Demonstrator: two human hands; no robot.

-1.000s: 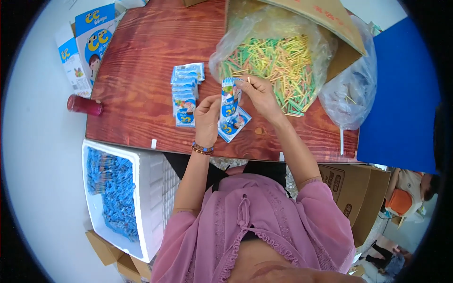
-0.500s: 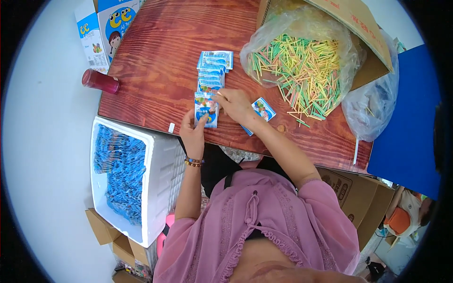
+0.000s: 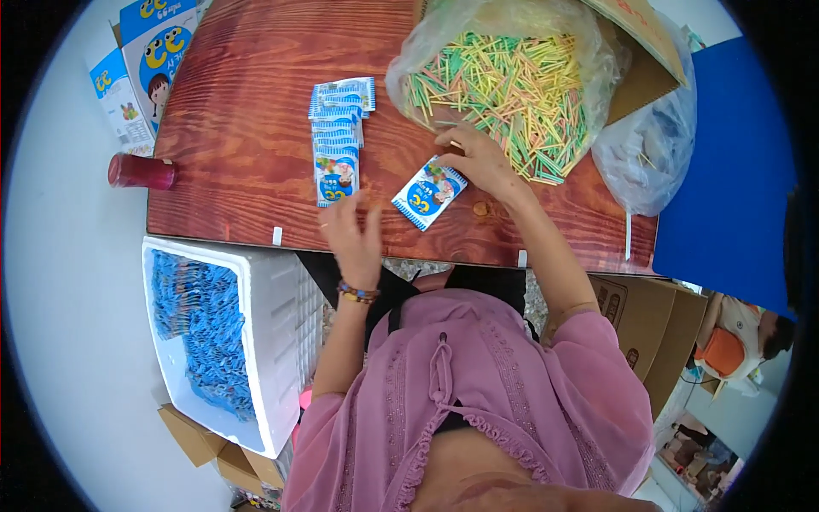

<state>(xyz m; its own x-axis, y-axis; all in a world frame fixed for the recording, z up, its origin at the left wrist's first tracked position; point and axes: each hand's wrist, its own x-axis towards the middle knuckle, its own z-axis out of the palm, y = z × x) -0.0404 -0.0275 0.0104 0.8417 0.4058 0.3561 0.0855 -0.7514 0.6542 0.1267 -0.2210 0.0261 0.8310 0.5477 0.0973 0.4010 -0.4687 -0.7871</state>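
Note:
A row of overlapping blue-and-white packets (image 3: 337, 128) lies on the table, the nearest one face up. Just below it my left hand (image 3: 351, 239) hovers, blurred, its fingers apart and nothing in them. To the right, a separate packet (image 3: 429, 194) lies tilted on the wood. My right hand (image 3: 482, 162) is above that packet's upper right corner, beside the heap of thin green, yellow and pink sticks (image 3: 520, 94). Its fingers are curled, and a small pale sliver shows at their tips, too small to name.
The sticks spill from a clear plastic bag in a cardboard box (image 3: 640, 85). A red jar (image 3: 142, 171) stands at the table's left edge, near printed cartons (image 3: 158, 72). Below it, a white foam box (image 3: 247, 341) holds many blue packets. A blue panel (image 3: 721, 171) is at right.
My left hand has let go of the nearest packet in the row. My right hand has moved right, from the row toward the sticks. The view has shifted, and the separate packet lies more exposed.

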